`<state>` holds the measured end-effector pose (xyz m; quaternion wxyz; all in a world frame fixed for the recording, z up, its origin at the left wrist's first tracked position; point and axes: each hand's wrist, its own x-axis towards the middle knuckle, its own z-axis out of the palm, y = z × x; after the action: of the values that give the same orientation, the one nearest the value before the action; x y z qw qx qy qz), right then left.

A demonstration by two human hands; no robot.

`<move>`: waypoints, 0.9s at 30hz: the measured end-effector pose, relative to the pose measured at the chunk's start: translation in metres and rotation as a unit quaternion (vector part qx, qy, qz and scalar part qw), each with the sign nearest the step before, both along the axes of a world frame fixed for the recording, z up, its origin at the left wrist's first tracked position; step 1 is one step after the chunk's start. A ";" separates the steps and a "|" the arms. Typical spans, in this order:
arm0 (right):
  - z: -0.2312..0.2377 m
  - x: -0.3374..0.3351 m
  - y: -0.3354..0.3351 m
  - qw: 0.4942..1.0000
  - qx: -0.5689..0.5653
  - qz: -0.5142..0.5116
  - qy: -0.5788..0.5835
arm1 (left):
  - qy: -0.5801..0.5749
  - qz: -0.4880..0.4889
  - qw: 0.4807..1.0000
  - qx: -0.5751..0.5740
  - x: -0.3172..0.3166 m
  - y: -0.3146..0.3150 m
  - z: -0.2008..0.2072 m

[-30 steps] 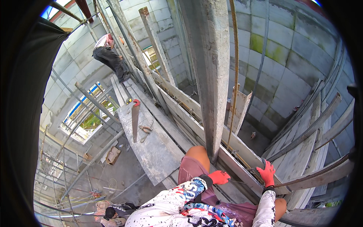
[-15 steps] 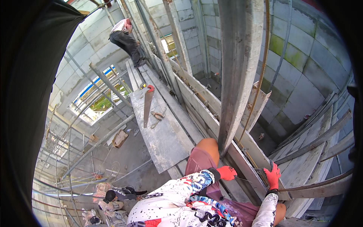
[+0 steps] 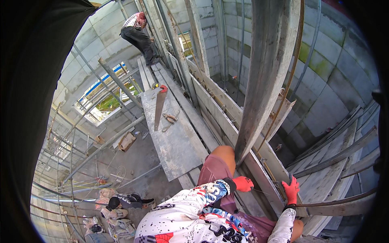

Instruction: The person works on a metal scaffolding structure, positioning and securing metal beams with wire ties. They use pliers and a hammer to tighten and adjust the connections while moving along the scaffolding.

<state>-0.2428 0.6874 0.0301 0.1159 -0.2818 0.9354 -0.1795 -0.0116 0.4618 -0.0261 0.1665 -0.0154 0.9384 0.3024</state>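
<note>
Extending from left grip (image 3: 244, 184): wire (image 3: 260, 190)

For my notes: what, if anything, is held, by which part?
Left hand: seemingly a thin wire, by one end. Right hand: at a board; hold unclear.

Bright, diffuse daylight prevails, with edges bending

No words are standing out legibly; dark, letter-like marks (image 3: 223, 234) are showing on the patterned shirt (image 3: 174, 218), while small pale ones are perhaps marking the purple shorts (image 3: 261, 227).
</note>
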 end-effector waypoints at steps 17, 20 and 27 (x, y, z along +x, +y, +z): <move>0.012 0.009 -0.004 0.999 -0.038 0.025 0.006 | 0.034 0.012 0.999 -0.002 0.008 -0.002 -0.013; 0.016 0.010 -0.005 0.999 -0.032 0.017 0.007 | 0.005 0.007 1.000 -0.006 0.006 -0.001 -0.008; 0.013 0.008 -0.004 1.000 -0.029 0.009 0.002 | -0.030 -0.011 0.999 -0.006 0.005 -0.003 0.005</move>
<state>-0.2343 0.6833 0.0431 0.1074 -0.2935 0.9274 -0.2055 -0.0063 0.4585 -0.0212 0.1980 -0.0152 0.9348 0.2947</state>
